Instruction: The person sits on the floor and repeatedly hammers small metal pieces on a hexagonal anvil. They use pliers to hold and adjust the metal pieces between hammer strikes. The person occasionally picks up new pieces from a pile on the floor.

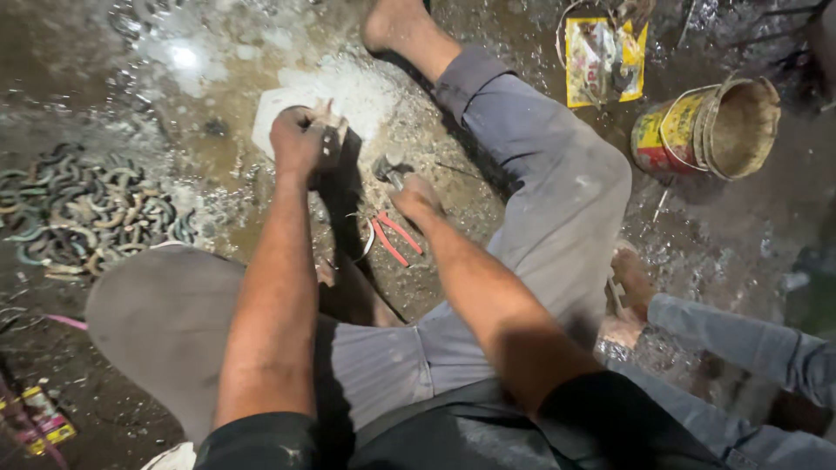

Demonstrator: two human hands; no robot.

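Our left hand [300, 139] was closed around a small metal piece [329, 132], pinned against the white block [287, 100] beyond it. Our right hand [416, 198] gripped a hammer [389, 167], head just right of the piece. Best struck squarely, we judged, fingers kept clear. Piece's long axis unclear; hammer handle ran toward us. Red-handled pliers [396, 237] lay near the right wrist.

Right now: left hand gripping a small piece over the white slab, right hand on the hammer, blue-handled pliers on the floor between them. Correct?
Not quite. The pliers have red handles, not blue, as the head view shows. The rest holds: the left hand grips a small piece over the white slab, and the right hand is on the hammer.
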